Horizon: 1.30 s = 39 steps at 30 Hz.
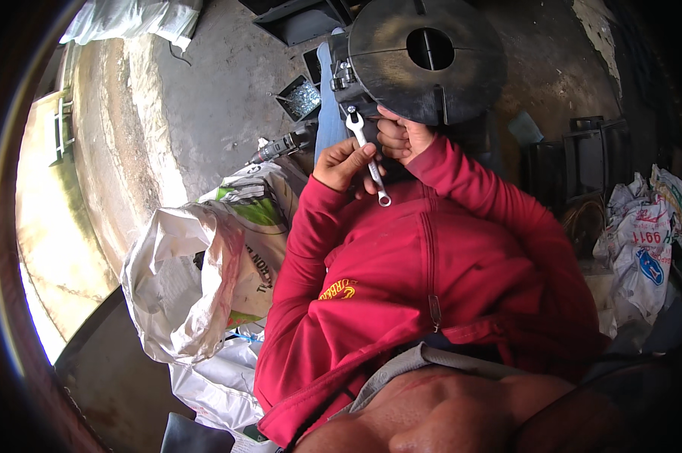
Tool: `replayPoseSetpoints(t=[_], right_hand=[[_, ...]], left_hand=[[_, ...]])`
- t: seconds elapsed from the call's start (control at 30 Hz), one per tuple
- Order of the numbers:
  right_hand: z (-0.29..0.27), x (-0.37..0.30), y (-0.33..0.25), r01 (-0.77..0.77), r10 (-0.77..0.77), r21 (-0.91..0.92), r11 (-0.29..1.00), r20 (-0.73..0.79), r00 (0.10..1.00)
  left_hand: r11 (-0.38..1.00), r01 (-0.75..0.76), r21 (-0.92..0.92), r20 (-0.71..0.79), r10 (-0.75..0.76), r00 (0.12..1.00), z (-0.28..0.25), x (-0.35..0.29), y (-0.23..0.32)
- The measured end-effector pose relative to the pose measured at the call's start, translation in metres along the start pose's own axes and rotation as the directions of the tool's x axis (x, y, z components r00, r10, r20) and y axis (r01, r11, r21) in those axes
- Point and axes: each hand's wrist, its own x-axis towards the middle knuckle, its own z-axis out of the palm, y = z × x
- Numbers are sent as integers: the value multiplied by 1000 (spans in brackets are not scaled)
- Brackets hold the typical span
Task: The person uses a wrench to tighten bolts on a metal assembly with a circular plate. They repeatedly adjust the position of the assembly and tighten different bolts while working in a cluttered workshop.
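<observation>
My left hand (pixel 346 166) is closed around the shaft of a silver combination wrench (pixel 370 162). Its open-jaw end points up at a small bolt (pixel 351 110) on a black bracket, and its ring end hangs below my fingers. A large black round plate (pixel 378 68) with a hole in its middle and slots across it is right in front of me. Just under its near edge, my right hand (pixel 403 137) has curled fingers, the index fingertip against the black part. What those fingers grip is hidden.
A small black bin of shiny hardware (pixel 301 98) stands left of the plate. Nearby on the floor lies a power tool (pixel 282 145). A white sack (pixel 186 275) slumps at my left; another printed sack (pixel 643 241) lies at the right, below black metal parts (pixel 596 155).
</observation>
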Motion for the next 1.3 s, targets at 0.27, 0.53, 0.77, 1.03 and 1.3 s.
replayPoseSetpoints(t=[0.27, 0.53, 0.77, 1.03, 1.3], right_hand=[[-19, 1, 5, -107, 62, -262, 959, -172, 983], [-8, 1, 2, 23, -26, 29, 999, 107, 994], [-28, 8, 4, -26, 35, -62, 998, 156, 987], [5, -7, 0, 10, -37, -249, 969, -101, 994], [-11, 2, 1, -19, 16, 16, 1000, 132, 991]], left_hand=[[970, -57, -238, -44, 48, 998, 18, 28, -2], [975, -80, 207, -20, 86, 996, -38, 3, 20], [997, -50, -51, -79, 46, 996, 3, 8, -4], [981, -70, -182, -82, 56, 995, 18, 27, 4], [979, -15, 203, -71, 30, 997, -41, 15, 32]])
